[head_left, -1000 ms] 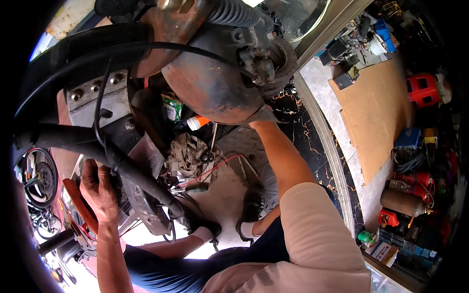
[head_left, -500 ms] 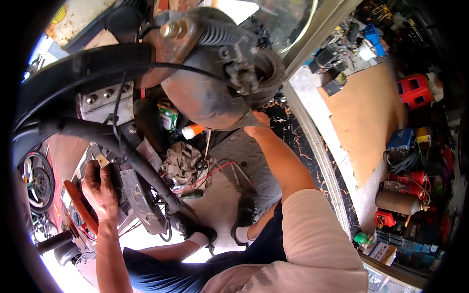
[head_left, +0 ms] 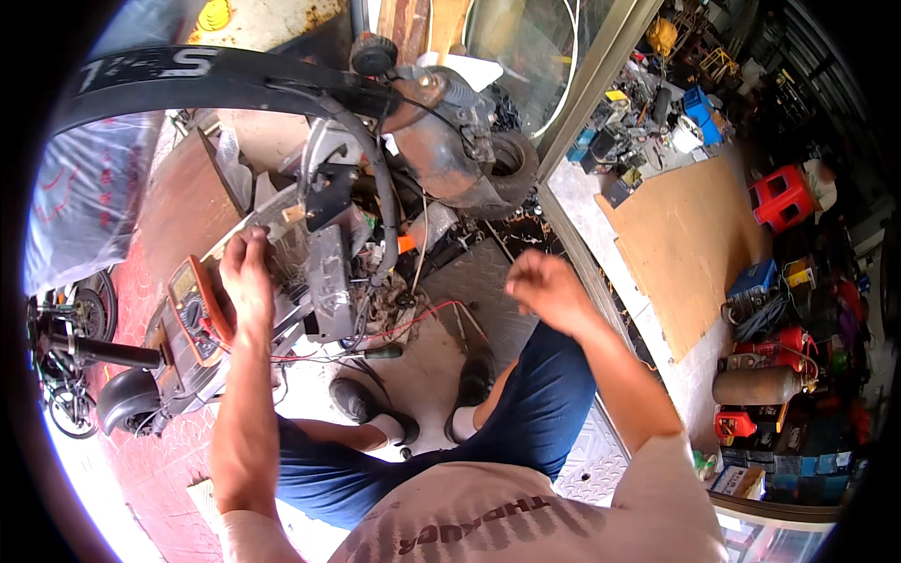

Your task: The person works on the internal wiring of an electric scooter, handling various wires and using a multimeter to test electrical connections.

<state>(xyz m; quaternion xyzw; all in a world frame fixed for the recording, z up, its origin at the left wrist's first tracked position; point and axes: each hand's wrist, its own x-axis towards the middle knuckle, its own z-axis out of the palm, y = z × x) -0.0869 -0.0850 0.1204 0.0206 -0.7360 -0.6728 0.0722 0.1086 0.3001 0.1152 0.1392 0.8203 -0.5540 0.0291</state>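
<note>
My left hand (head_left: 246, 277) is closed at the left edge of the scooter's battered deck frame, beside an orange multimeter (head_left: 197, 310); what its fingers grip is hard to make out. My right hand (head_left: 546, 293) hangs in the air with loosely bent fingers and nothing visible in it, below the rusty fender and small tyre (head_left: 511, 164). The scooter's black stem (head_left: 131, 75) crosses the top. A dark metal housing (head_left: 327, 281) sits right of my left hand, with red and black leads and a screwdriver (head_left: 383, 352) under it.
A metal door frame (head_left: 596, 80) runs along the right. Beyond it lie cardboard (head_left: 676, 244), a red plastic stool (head_left: 779, 197), cylinders (head_left: 760, 385) and mixed parts. Bicycle wheels (head_left: 89, 310) and a plastic-covered bundle (head_left: 84, 197) are at left. My feet are below.
My right hand has let go of the fender and come down. My left hand sits higher in the picture. The view has shifted, showing more of the stem and left side.
</note>
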